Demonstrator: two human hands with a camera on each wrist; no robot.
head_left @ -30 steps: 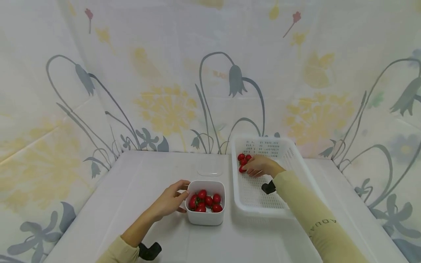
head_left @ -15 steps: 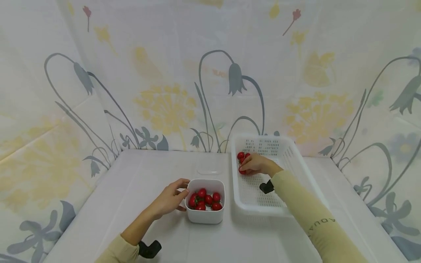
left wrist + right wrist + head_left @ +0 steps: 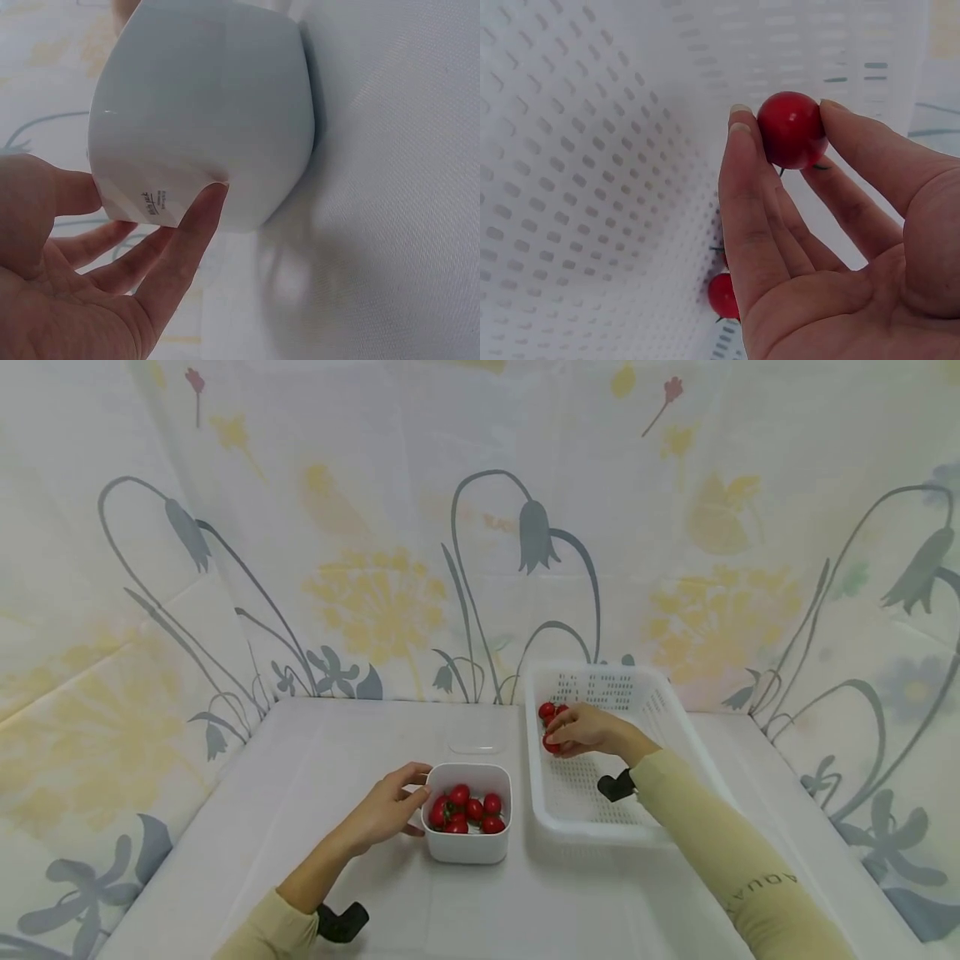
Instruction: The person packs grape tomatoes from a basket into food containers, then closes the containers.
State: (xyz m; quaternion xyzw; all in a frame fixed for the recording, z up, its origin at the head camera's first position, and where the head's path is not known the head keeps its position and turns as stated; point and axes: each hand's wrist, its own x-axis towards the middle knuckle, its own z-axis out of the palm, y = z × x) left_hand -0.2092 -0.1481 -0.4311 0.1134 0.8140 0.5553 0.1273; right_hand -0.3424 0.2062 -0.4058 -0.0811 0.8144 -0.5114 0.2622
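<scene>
Right grip (image 3: 592,731) pinches one tomato (image 3: 790,129); I'd keep pressure light, lift clear of the basket's left wall (image 3: 536,785). Left grip (image 3: 384,810), relaxed, just rests against the box (image 3: 467,848).

Soft, diffuse light reaches the tabletop (image 3: 322,760), leaving faint shadows beside the white box (image 3: 468,850). My left wrist view looks dimmer and greyer, its patterned backdrop (image 3: 45,67) blurred. A small glint dots the tomato (image 3: 791,129) in my right grip (image 3: 847,300), and the basket (image 3: 660,45) behind it looks hazy and soft.
</scene>
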